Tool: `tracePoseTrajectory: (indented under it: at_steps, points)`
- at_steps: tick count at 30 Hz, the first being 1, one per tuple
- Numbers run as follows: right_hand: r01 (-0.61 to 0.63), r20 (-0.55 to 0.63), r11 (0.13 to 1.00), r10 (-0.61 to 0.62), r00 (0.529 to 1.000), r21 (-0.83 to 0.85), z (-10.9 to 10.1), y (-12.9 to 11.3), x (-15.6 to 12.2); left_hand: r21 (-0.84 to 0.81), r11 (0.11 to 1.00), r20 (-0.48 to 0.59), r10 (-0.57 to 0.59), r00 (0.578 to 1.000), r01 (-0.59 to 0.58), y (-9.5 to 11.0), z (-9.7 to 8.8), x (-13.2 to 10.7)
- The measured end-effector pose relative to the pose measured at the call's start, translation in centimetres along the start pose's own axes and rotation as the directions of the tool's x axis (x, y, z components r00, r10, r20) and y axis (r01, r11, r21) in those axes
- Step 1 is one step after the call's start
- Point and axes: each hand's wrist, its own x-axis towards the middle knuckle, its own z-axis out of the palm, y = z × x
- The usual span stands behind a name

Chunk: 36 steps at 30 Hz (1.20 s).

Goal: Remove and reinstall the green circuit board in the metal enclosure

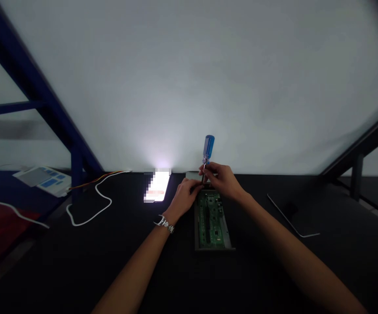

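Observation:
A green circuit board (211, 220) lies in a grey metal tray (197, 226) on the dark table. My right hand (221, 179) is closed round the shaft of a blue-handled screwdriver (207, 150), which stands upright with its tip at the board's far end. My left hand (184, 197), with a metal watch on the wrist, rests at the tray's far left corner, fingers curled beside the screwdriver tip. What those fingers pinch, if anything, is hidden.
A glowing phone screen (158, 186) lies left of the hands. A white cable (91, 209) loops over the table's left part. A thin bent metal rod (290, 220) lies to the right. A blue frame post (76, 172) stands at left, with a white device (45, 179) beyond it.

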Motion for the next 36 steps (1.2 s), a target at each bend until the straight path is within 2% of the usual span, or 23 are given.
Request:
tracePoseTrajectory:
  at_steps: [6,8,12,15,20,24,27,31,36]
  points:
    - [-0.045,-0.143,0.994,0.031,0.989,-0.097,0.5,0.7,0.0,0.023,0.998,-0.094,-0.056,0.994,0.058,0.2,0.4,0.1]
    - [-0.059,-0.127,0.993,0.046,0.991,-0.101,0.6,0.9,0.1,0.026,0.999,-0.095,-0.044,0.995,0.047,0.3,0.4,0.1]
    - [-0.014,-0.038,0.993,0.009,0.999,-0.117,0.4,0.6,0.0,0.017,1.0,-0.024,0.026,0.999,-0.026,0.1,0.1,0.0]
    - [0.024,0.008,0.995,-0.023,1.0,-0.102,0.3,0.4,-0.1,0.018,1.0,-0.017,0.016,1.0,-0.016,-0.1,-0.1,-0.1]
    - [-0.01,-0.075,0.989,-0.001,0.997,-0.148,0.5,0.8,-0.1,0.015,0.999,-0.08,-0.033,0.996,0.035,0.2,0.2,0.0]
    - [-0.013,-0.044,0.982,0.005,0.999,-0.187,0.6,1.2,-0.1,0.011,1.0,-0.077,-0.022,0.997,0.023,0.5,-0.2,-0.1]
    - [-0.03,-0.058,0.991,0.023,0.998,-0.128,0.4,1.2,-0.2,0.03,1.0,-0.078,0.003,0.997,-0.001,0.6,-1.2,-0.6]
    - [-0.098,-0.107,0.994,0.103,0.989,0.057,-0.2,1.3,-0.8,0.032,0.999,-0.081,0.004,0.997,-0.002,0.4,-2.4,-1.8]
    - [-0.121,-0.185,0.969,0.162,0.969,0.218,-0.7,2.0,-3.1,0.011,1.0,-0.004,-0.005,1.0,0.005,0.7,-2.7,-2.7]
